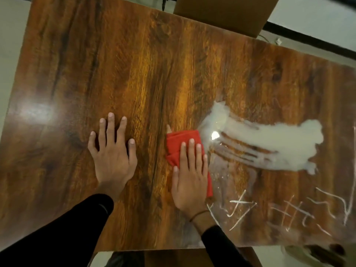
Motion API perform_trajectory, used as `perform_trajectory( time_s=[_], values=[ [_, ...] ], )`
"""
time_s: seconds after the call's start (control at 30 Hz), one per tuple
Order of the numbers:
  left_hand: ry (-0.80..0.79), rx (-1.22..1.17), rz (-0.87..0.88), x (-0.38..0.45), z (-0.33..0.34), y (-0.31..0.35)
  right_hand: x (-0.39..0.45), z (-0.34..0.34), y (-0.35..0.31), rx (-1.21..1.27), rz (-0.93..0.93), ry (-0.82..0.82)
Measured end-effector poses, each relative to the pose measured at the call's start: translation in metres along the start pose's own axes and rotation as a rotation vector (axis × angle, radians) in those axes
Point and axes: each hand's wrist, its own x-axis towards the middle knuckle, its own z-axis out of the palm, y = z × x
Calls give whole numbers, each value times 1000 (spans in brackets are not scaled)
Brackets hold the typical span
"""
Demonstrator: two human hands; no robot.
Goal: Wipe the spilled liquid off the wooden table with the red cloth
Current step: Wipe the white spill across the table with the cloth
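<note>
A folded red cloth (180, 143) lies on the wooden table (134, 74), just left of a milky white spill (279, 143). My right hand (189, 178) presses flat on the cloth, fingers spread, covering its near half. The spill stretches to the right, with smeared streaks (246, 153) running from the cloth's edge into it. Thin white lines of liquid (289, 212) mark the table near its front right edge. My left hand (112, 151) rests flat on bare wood to the left, fingers apart, holding nothing.
A brown cardboard box (227, 12) stands beyond the table's far edge. A pale object (312, 255) sits off the front right corner. The table's front edge (154, 249) runs just below my wrists. Light glare (34, 112) shows at the left.
</note>
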Motion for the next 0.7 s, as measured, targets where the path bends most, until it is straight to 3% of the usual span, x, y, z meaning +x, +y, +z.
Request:
perform_trajectory(
  time_s=[0.1, 0.27, 0.37, 0.47, 0.6, 0.7],
  values=[
    [-1, -5, 12, -1, 1, -2, 0, -9, 36, -9, 201, 50],
    [9, -15, 20, -2, 2, -4, 91, -27, 69, 4, 426, 128],
    [14, -10, 25, -3, 4, -5, 141, -35, 73, -9, 342, 95],
    [25, -7, 26, -2, 5, -4, 149, -36, 60, -19, 125, 48],
    [29, -18, 31, -3, 5, -4, 100, -31, 58, -5, -178, -27],
    [30, -22, 25, -4, 3, -3, 51, -29, 79, 23, -164, -35]
  ],
)
